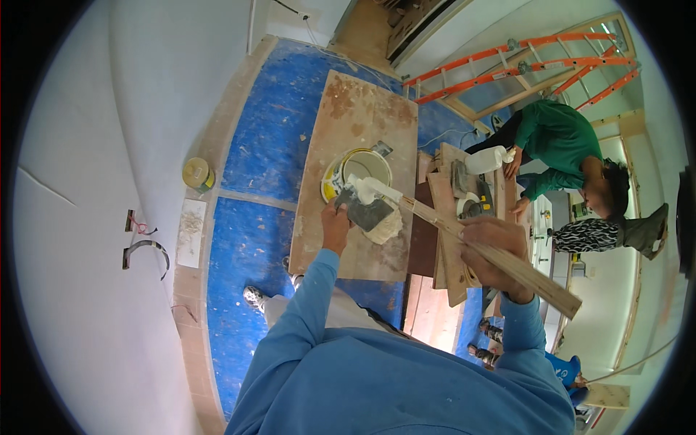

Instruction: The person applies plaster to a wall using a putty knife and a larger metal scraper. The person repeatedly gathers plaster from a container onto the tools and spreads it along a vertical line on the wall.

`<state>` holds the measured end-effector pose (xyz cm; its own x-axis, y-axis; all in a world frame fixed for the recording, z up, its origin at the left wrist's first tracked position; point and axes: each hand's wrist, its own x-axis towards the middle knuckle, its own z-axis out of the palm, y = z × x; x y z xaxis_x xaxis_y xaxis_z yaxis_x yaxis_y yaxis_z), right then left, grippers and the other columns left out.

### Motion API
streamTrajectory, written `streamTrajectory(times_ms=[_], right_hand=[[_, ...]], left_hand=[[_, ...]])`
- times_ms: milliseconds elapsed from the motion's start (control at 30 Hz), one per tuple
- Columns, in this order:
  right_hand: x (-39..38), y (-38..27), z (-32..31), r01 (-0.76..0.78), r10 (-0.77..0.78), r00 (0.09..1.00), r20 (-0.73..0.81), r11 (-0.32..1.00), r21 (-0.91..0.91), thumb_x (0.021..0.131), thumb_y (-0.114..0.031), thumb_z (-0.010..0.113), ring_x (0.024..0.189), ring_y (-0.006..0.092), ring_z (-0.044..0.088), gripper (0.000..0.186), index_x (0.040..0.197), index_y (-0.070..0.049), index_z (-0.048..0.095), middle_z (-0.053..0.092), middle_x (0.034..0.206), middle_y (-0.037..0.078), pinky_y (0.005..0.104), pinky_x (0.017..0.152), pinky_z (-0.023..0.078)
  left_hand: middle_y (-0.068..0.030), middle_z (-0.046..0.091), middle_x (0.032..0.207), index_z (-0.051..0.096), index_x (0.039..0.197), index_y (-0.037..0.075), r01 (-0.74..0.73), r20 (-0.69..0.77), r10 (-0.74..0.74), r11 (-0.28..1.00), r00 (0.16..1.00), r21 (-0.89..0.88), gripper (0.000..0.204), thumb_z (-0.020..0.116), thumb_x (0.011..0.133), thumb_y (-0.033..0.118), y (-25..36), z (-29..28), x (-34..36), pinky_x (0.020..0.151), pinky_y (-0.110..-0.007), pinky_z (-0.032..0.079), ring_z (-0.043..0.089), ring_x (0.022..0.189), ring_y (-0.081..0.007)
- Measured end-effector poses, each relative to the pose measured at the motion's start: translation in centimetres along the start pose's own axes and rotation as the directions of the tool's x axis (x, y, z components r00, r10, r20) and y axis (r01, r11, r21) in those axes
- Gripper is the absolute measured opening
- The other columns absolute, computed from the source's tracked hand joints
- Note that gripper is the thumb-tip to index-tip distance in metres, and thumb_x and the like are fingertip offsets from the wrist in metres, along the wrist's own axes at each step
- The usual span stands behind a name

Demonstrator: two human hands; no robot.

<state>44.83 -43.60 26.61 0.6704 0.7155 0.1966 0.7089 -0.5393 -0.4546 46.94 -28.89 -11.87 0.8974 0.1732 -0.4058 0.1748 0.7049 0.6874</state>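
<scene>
Bucket [330, 187], yellow-sided w/ pale rim, stands abt mid-board, a bit closer to the L edge of a stained wooden board [355, 264]. Person's L hand [336, 226] pinches the L side of a dark flat blade [370, 216], thumb on top, just over the bucket's near rim. R hand [493, 250], fist closed, grips a long wooden stick [540, 281] out past the board's R edge; stick slants far-L to the bucket, its tip thick w/ white paste [368, 190], by the blade. Cream patch under the blade, partly hidden; can't tell what. Beyond the board's R edge: wood pile [451, 264] w/ white jug [484, 160] nr its far end; co-worker in green top [569, 134] bends over it. Orange ladder [522, 69] behind. Blue sheeting [261, 109] on floor.
</scene>
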Motion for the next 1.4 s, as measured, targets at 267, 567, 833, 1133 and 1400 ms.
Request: streamTrajectory(times_ms=[267,567,833,1133,1400], right_hand=[[3.5,2.4,1.5,-0.002,0.002,1.0,0.009,1.0,0.004,0.072,-0.007,0.077,0.062,0.0262,0.064,0.017,0.082,0.002,0.066,0.065,0.074,0.015,0.0336,0.055,0.049],[7.6,4.2,3.9,-0.289,0.288,0.957,0.029,0.954,0.083,0.082,-0.018,0.079,0.067,0.0152,0.064,0.023,0.086,0.002,0.069,0.069,0.077,0.01,0.0268,0.06,0.049],[8.2,18.0,11.6,-0.208,0.227,0.967,-0.117,0.965,0.16,0.079,-0.024,0.08,0.067,0.0192,0.065,0.03,0.095,0.0,0.07,0.069,0.076,0.009,0.0349,0.064,0.052],[-11.4,25.0,19.1,-0.658,0.854,0.354,0.381,-0.062,0.751,0.092,-0.057,0.059,0.057,0.0162,0.057,0.058,0.105,-0.001,0.064,0.066,0.072,0.013,0.0302,0.051,0.046],[-23.4,20.3,32.9,-0.21,0.871,-0.134,0.472,-0.491,0.846,0.095,-0.045,0.062,0.045,0.0163,0.047,0.038,0.086,-0.009,0.055,0.052,0.06,0.006,0.0325,0.047,0.044]], left_hand=[[-0.0008,0.064,0.088,0.062,0.118,0.005,0.0,0.017,-0.003,0.989,1.0,0.145,0.025,0.05,0.096,0.008,0.2,0.5,0.2,0.054,-0.025,0.051,0.059,0.067,-0.0087],[0.0001,0.068,0.092,0.057,0.129,0.005,0.08,0.024,-0.081,0.995,0.996,0.059,0.032,0.052,0.098,0.013,-0.5,-0.9,2.1,0.057,-0.025,0.052,0.061,0.068,-0.0069],[0.0006,0.068,0.095,0.058,0.129,0.008,0.084,0.104,-0.103,0.982,0.989,0.172,0.031,0.051,0.1,0.015,3.2,-1.9,2.6,0.066,-0.026,0.054,0.063,0.076,-0.0082],[-0.0132,0.07,0.106,0.069,0.109,0.006,-0.716,0.601,0.396,0.286,0.694,0.637,0.026,0.057,0.087,-0.003,17.3,3.5,2.1,0.076,-0.035,0.057,0.07,0.093,-0.0248],[-0.0191,0.069,0.115,0.069,0.109,0.006,-0.897,0.785,0.493,-0.021,0.375,0.442,0.039,0.055,0.079,-0.014,20.3,8.6,0.0,0.08,-0.039,0.059,0.069,0.101,-0.0372]])
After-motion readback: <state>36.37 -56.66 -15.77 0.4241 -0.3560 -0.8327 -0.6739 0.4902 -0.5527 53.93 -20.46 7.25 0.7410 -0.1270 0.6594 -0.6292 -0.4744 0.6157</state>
